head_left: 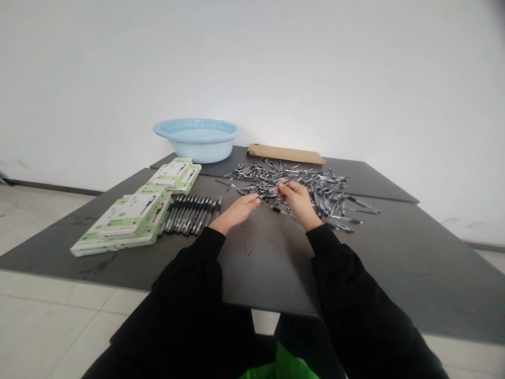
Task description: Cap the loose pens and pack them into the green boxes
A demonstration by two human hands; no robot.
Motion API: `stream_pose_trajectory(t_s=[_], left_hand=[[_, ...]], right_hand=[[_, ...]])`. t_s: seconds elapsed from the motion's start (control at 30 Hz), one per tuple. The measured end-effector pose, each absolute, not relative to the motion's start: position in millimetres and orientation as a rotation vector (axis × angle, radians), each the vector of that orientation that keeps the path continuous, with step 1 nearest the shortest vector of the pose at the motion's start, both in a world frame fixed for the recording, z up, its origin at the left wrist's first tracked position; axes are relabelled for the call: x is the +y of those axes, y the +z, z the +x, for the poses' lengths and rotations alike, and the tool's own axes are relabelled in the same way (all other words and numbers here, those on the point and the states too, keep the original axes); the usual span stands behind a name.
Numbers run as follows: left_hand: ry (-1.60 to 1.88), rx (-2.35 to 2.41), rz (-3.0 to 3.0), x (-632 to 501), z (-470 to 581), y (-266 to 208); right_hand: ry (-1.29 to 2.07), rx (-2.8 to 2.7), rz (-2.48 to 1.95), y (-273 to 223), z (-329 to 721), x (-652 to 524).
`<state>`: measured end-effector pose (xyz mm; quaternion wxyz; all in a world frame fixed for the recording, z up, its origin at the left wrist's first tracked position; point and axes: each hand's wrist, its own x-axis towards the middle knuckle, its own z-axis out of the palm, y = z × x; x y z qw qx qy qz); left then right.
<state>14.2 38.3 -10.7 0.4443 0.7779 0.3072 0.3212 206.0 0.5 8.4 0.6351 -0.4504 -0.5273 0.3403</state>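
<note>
In the head view, my left hand (241, 209) reaches to the near edge of the pile, thumb and fingers closed together. A small dark tip shows by its fingertips, too small to name. My right hand (299, 202) is closed in a pinch over the pile, and a thin dark pen, mostly hidden, shows between its fingers. Beneath and behind both hands spreads a loose pile of clear and black pens (325, 190). Left of my left hand lies a neat row of capped black pens (191, 215), side by side.
Green and white pen boxes (132, 215) are stacked on the left, with more boxes (177, 173) behind them. A light blue basin (201, 147) stands at the back left. A flat brown cardboard box (286, 153) lies near the wall. The dark table (394, 263) extends to the right.
</note>
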Motion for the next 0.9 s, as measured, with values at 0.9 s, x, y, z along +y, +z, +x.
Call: stream_pose_trajectory(t_s=[0.9], left_hand=[[0.576,0.472,1.604,34,17,-5]], right_hand=[[0.906,-1.341,-0.934,17,198,-12]])
